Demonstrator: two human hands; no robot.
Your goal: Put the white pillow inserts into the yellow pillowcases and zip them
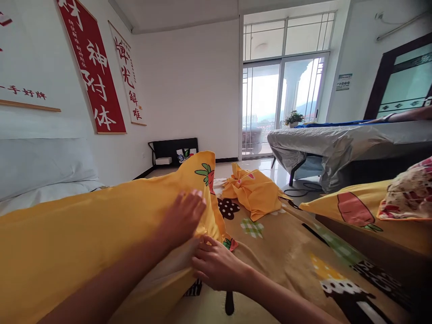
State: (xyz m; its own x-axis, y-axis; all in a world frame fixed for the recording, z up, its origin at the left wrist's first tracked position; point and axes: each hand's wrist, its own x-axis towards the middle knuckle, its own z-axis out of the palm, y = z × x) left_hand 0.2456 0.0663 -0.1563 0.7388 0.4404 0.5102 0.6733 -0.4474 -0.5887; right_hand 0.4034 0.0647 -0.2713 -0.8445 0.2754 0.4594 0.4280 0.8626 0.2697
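Note:
A long pillow in a yellow pillowcase with carrot prints lies in front of me, reaching from the left edge to the middle. My left hand, slightly blurred, rests on top near its right end, fingers stretched over the cloth. My right hand is lower down, its thumb and fingers closed on the pillowcase's edge. White pillow shows where the case gapes below my left forearm. Just beyond the end, a crumpled yellow cloth bundle sits on the brown patterned bedspread.
More yellow carrot-print bedding and a floral cushion lie at right. Behind them stands a table under a silver cover, with a potted plant and another person's arm. White pillows lie at left.

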